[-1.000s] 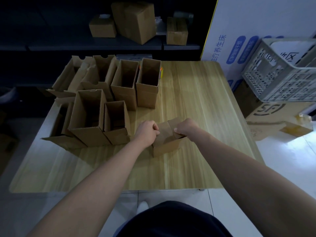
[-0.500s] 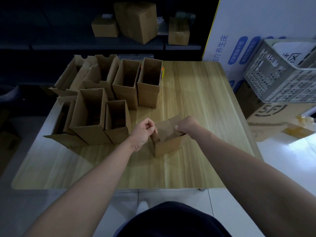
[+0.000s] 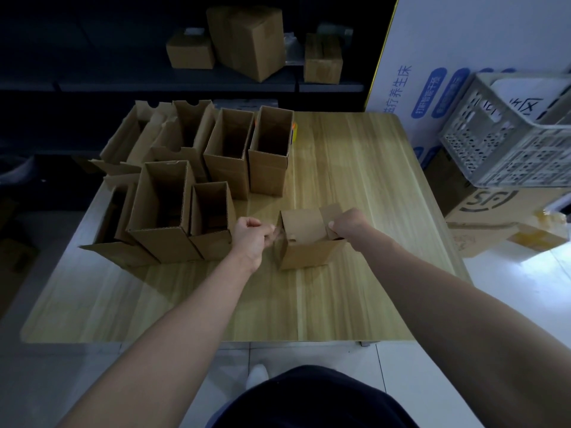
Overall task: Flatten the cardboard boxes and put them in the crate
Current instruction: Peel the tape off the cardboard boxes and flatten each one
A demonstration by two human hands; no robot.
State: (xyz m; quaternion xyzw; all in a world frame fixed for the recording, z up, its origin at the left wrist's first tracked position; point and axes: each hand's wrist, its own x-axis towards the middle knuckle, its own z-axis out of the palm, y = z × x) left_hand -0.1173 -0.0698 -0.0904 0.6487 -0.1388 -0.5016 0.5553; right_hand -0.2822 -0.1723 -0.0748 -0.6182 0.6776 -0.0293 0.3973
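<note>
Just left of the small cardboard box [image 3: 306, 245] on the table [image 3: 340, 298], the open boxes [image 3: 173, 205] stand close to my left hand [image 3: 251, 234]. Its fingers are curled at the box's left edge, though I cannot tell if they pinch anything. My right hand [image 3: 349, 222] pinches the box's right flap [image 3: 330, 211]. I think a lopsided tug could tear it, or my left hand could topple the open boxes.

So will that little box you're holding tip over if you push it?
Probably light and easy to shove: the small box is thin cardboard. It may slide on the smooth table. Its flap likely bends in the right hand's grip.
</note>
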